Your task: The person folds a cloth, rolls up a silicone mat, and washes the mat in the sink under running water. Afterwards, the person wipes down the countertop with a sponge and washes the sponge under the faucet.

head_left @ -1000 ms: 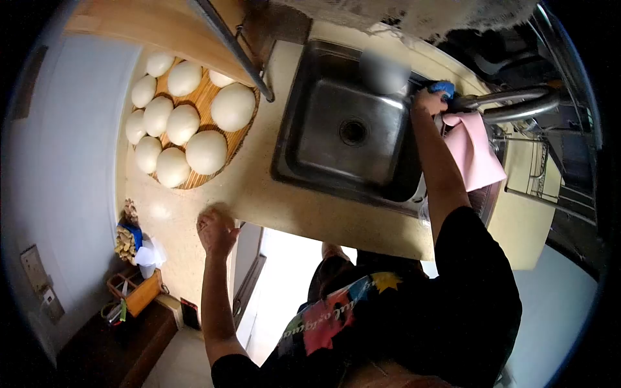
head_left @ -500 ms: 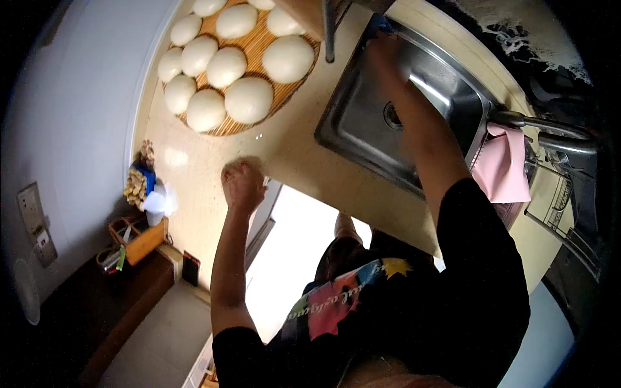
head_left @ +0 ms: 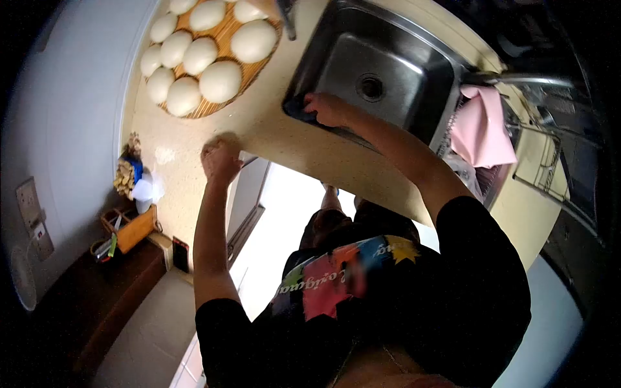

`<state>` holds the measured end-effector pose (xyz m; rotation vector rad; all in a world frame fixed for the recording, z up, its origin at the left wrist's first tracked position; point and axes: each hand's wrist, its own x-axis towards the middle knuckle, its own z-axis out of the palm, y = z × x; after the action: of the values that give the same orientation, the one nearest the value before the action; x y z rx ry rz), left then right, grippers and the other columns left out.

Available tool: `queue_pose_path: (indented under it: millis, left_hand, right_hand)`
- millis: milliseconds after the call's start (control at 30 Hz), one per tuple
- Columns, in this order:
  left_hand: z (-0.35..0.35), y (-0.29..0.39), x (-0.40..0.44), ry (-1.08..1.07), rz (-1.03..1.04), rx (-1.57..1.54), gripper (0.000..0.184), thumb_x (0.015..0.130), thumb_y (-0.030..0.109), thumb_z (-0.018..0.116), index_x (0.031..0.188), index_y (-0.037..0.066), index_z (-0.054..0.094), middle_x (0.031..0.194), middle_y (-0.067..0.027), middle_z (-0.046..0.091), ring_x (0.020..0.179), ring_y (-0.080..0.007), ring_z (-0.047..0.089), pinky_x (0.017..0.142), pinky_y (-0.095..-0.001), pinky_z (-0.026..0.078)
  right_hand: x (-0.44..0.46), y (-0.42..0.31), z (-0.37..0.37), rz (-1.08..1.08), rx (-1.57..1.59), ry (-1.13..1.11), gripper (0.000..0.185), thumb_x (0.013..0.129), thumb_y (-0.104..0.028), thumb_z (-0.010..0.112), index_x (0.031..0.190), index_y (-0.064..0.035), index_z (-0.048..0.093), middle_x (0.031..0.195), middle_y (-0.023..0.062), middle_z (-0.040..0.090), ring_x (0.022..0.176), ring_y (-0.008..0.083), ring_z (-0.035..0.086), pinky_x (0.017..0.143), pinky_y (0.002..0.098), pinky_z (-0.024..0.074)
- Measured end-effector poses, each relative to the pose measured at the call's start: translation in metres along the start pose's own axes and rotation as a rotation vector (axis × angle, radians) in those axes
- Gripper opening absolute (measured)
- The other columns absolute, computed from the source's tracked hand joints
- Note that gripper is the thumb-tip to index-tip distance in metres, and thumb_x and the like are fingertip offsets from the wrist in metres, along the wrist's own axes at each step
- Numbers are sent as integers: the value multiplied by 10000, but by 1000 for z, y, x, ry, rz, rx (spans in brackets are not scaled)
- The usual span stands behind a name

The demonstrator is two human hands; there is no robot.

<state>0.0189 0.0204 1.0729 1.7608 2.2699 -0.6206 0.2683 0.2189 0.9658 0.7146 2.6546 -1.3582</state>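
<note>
My right hand [head_left: 328,110] is closed on a dark blue cloth [head_left: 297,107], pressed at the near left corner of the stainless steel sink [head_left: 352,61]. Most of the cloth sits under or beside my fingers. To the left, my left hand [head_left: 221,160] rests on the beige counter [head_left: 272,139] close to its front edge. Its fingers look curled in, slightly blurred, with nothing seen in them.
Several round white dough buns [head_left: 220,81] sit on a slatted wooden mat [head_left: 240,48] at the back left. A pink cloth [head_left: 482,126] hangs right of the sink, near a wire rack [head_left: 540,158]. A wooden caddy [head_left: 137,229] and phone [head_left: 180,255] are at left.
My right hand has come from the sink's far left corner to its near left corner with the cloth. My left hand stays on the counter; the whole view has shifted slightly.
</note>
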Motion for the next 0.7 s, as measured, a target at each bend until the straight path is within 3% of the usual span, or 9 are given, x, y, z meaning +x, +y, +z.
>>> queue_pose_path:
  millis: [33,100,133,200,300,367,467,633,700]
  left_hand:
    - [3,-4,0,104,72,-100,458,616,263,777,1031,144,623,1086,-96,605,1021,-324,551,919,-421,385]
    - [28,-15,4,112,-98,-84,474,614,258,778,1039,129,612,1083,-129,600,1024,-316,554,929,-423,385]
    - [29,-17,4,115,-84,-85,474,614,258,778,1039,129,612,1083,-129,600,1024,-316,554,929,-423,385]
    - [27,-17,9,-46,-123,-255,521,621,267,778,1063,71,584,1067,-182,602,1026,-328,556,943,-423,383]
    - [-11,2,0,-89,-31,-119,575,626,296,785,1063,3,553,1024,-225,614,1023,-357,556,941,-424,386]
    - [0,-2,1,-59,-149,-104,568,625,321,786,1034,0,556,978,-217,632,1003,-364,563,922,-419,395]
    - [7,-7,4,-84,-102,-115,643,613,337,793,1091,-9,536,978,-206,636,1000,-340,569,916,-407,405]
    - [9,-7,1,46,-29,-61,705,600,336,798,1136,-15,505,985,-190,640,999,-354,566,893,-395,427]
    - [9,-5,2,50,-33,-53,715,598,337,799,1144,-13,498,989,-183,641,1000,-356,564,887,-391,432]
  right_hand:
    - [-15,9,-9,17,-2,18,404,733,-82,569,1135,-52,601,1233,192,534,1130,348,518,955,465,418]
    - [-57,30,-31,-96,-271,-280,447,754,-70,555,1200,-85,576,1185,182,570,1039,349,578,895,470,465]
    - [-90,29,-47,129,-260,-292,365,739,-32,532,1094,-62,614,1099,170,596,992,335,585,850,441,469]
    - [-163,23,-87,326,-355,-150,328,711,-19,530,1003,-92,661,1014,144,630,933,312,604,798,410,480]
    - [-213,220,-94,314,-643,531,423,715,-88,557,1133,-146,595,1099,131,581,950,327,596,810,441,490]
    - [-220,179,-145,482,-829,781,307,832,-246,539,1067,-50,513,991,160,569,812,310,606,700,417,485]
    - [-225,176,-157,850,-990,549,424,784,-126,533,1199,-56,481,945,175,555,809,333,605,698,452,522]
    - [-250,167,-92,748,-1007,565,295,801,-143,529,1062,-6,530,862,162,560,709,280,616,592,365,527]
    - [-260,144,-72,728,-861,382,260,794,-122,517,1023,-1,540,850,172,569,726,285,614,634,380,523]
